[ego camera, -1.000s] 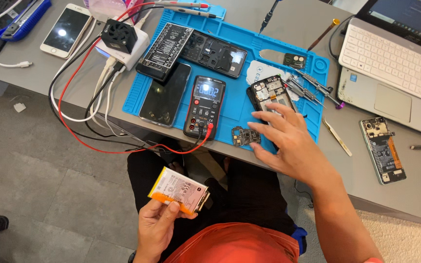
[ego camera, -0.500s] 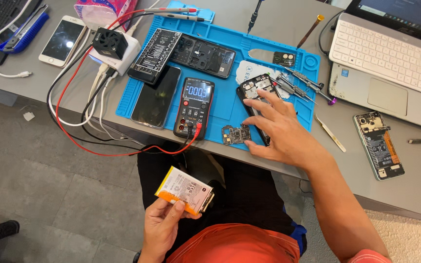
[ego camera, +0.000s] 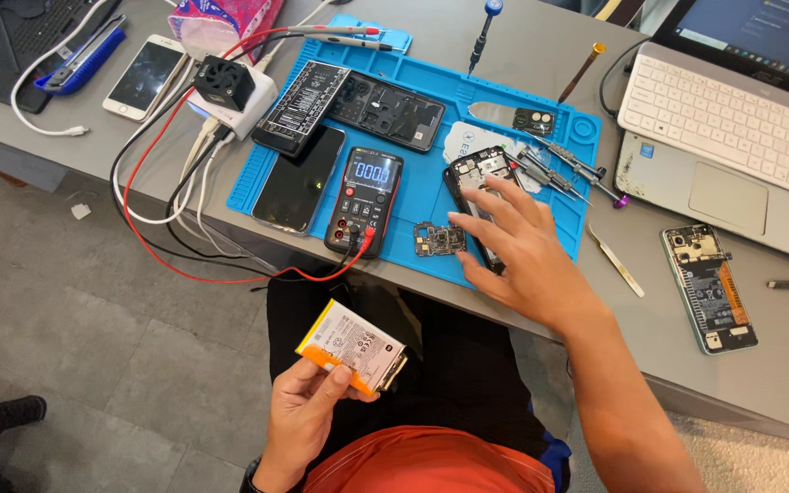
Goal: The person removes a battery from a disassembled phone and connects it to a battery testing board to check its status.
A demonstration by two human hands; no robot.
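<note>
My left hand (ego camera: 308,411) holds a flat phone battery (ego camera: 352,346), white with an orange edge, low over my lap in front of the desk. My right hand (ego camera: 518,251) rests with spread fingers on an opened black phone body (ego camera: 475,173) lying on the blue work mat (ego camera: 417,82). A small circuit board (ego camera: 439,239) lies just left of that hand's thumb. A black multimeter (ego camera: 364,199) with a lit display sits further left, its red lead (ego camera: 184,265) looping off the desk edge.
On the mat lie a dark phone screen (ego camera: 299,178), a black test board (ego camera: 301,106), a phone back frame (ego camera: 387,111) and small tools (ego camera: 566,166). A laptop (ego camera: 728,137) stands at the right, an opened phone (ego camera: 710,288) before it, a white phone (ego camera: 146,78) at the left.
The view has shifted slightly. My right hand has slid a little up the mat onto the opened phone body. My left hand keeps the battery in the same place.
</note>
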